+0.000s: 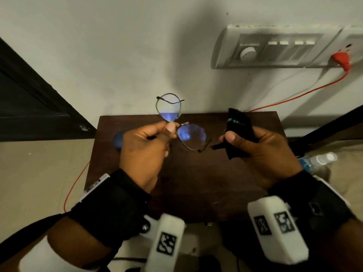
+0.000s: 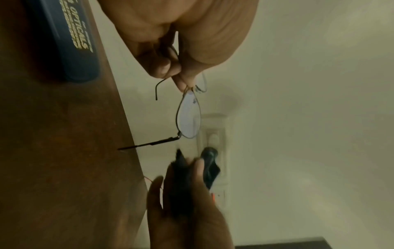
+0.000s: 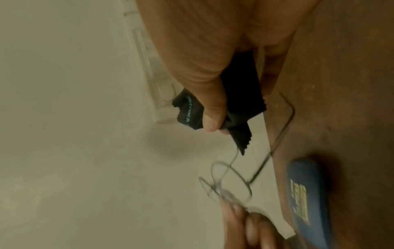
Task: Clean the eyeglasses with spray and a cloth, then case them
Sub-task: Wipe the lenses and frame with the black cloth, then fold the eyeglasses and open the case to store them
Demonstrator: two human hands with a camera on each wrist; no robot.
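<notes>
Head view shows one pair of wire-rimmed eyeglasses (image 1: 181,122) pinched at the bridge by the left hand (image 1: 146,146) above the dark wooden table (image 1: 206,183), one black cleaning cloth (image 1: 238,127) gripped in the right hand (image 1: 261,152), and one spray bottle (image 1: 318,160) off the table's right edge. Left wrist view adds one blue glasses case (image 2: 70,40) lying on the table. Right wrist view, blurred, shows the thumb (image 3: 211,107) clamping the cloth, two lens rims and the same case.

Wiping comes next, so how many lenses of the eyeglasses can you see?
2: upper lens above the left hand, lower lens between it and the right hand's black cloth.
</notes>
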